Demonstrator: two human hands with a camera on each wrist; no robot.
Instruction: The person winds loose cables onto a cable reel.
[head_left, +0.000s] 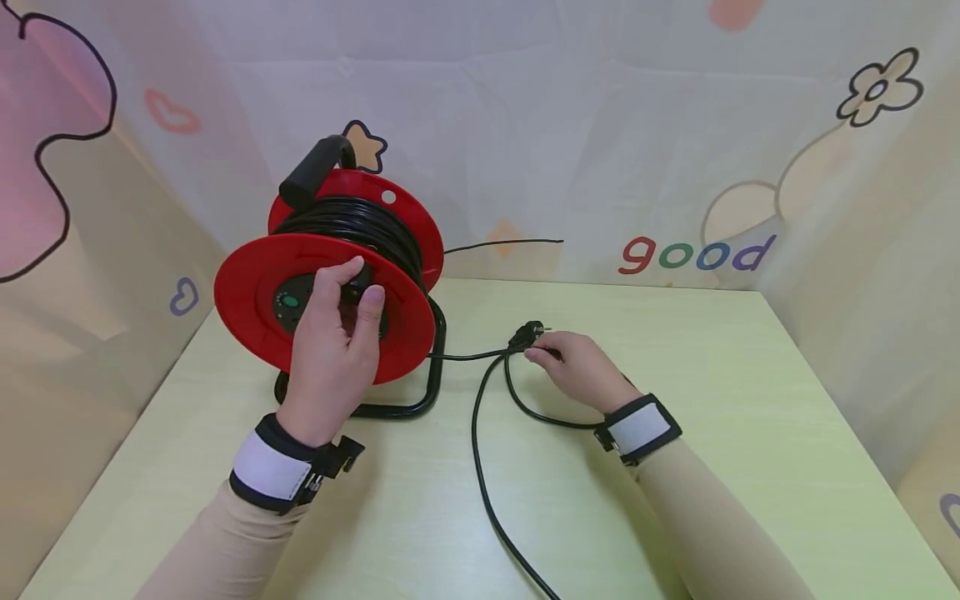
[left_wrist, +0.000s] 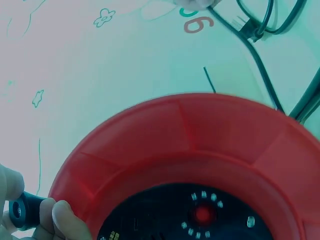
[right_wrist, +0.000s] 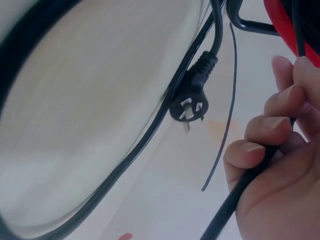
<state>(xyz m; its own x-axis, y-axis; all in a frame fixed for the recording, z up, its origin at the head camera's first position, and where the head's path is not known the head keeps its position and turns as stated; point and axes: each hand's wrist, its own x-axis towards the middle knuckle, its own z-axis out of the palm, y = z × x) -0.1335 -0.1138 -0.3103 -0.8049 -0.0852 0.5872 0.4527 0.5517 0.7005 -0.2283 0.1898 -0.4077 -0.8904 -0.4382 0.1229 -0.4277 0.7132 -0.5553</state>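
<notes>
A red cable reel point(head_left: 247, 287) stands on a black tubular frame, with black cable point(head_left: 363, 215) wound between its flanges. My left hand point(head_left: 326, 371) grips the black winding knob point(left_wrist: 31, 211) on the reel's front flange, thumb and fingers around it. To the right of the reel, my right hand point(head_left: 581, 367) holds the loose black cable point(right_wrist: 235, 192), its fingers curled round it in the right wrist view. The plug point(right_wrist: 190, 102), its metal pins exposed, lies beside the right fingertips in the head view; the hand does not hold it.
Loose cable point(head_left: 480, 462) loops over the pale table point(head_left: 750, 467) and runs off its front edge. The reel's black carrying handle point(head_left: 311, 171) rises at the top, and its frame foot point(head_left: 397, 410) rests on the table. A printed cloth point(head_left: 525, 125) hangs behind.
</notes>
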